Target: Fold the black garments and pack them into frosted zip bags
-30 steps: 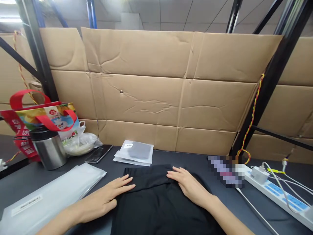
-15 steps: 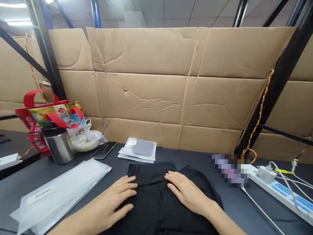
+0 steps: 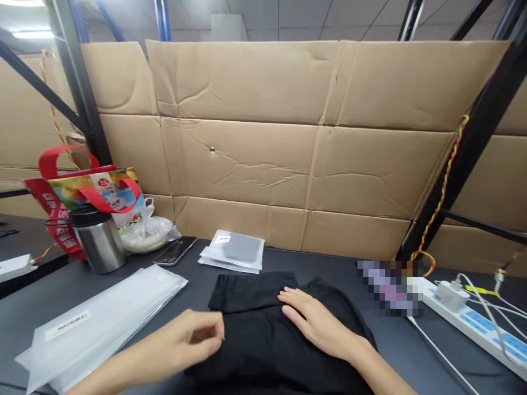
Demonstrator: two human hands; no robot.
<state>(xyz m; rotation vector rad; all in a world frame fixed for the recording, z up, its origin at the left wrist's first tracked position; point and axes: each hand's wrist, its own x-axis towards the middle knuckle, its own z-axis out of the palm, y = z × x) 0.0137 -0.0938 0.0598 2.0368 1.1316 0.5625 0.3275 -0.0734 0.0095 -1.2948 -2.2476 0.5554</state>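
Observation:
A black garment (image 3: 263,343) lies on the dark table in front of me, with a folded band of its cloth (image 3: 255,291) across the far end. My left hand (image 3: 193,337) is at the garment's left edge. Its fingers are curled toward the thumb, with the fingertips at the cloth, and they seem to pinch it. Flat on the garment, just right of the middle, rests my right hand (image 3: 317,321), fingers stretched out near the end of the folded band. The nearest part of the garment runs out of the picture.
Long clear plastic bags (image 3: 102,323) lie at left, smaller ones (image 3: 234,249) beyond the garment. Behind stand a steel flask (image 3: 101,244), a red bag (image 3: 61,216) and a phone (image 3: 176,251). A power strip (image 3: 473,318) with cables lies right. Cardboard (image 3: 247,164) walls the back.
My left hand has gone from lying spread on the cloth to curled fingers at its left edge, slightly lower. The right hand stays in place. The band's left end has shifted slightly left.

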